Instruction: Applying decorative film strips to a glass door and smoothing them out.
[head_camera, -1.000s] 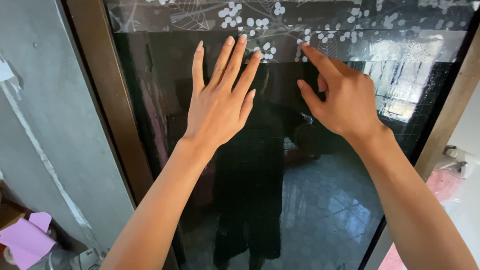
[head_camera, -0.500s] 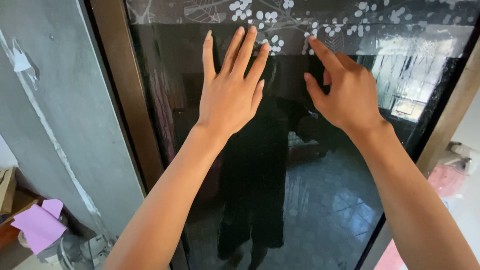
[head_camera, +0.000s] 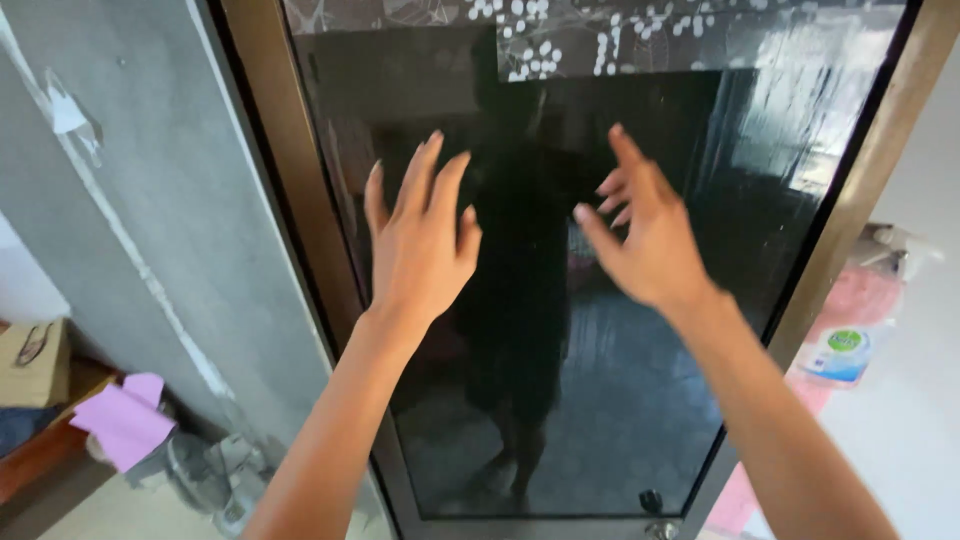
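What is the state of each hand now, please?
Left hand: open, fingers spread, holding nothing, against the dark glass panel.
Right hand: open, holding nothing, at the same glass; contact cannot be told.

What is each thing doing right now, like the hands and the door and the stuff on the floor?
Left hand: open, fingers spread, holding nothing.
Right hand: open, fingers curled a little, holding nothing.
Glass door: dark and shiny, seems shut in its brown frame.
Pink cloth: crumpled, lying low on the left.
Pouch: lying by the frame on the right.

Both hands have slid lower down the dark glass door.
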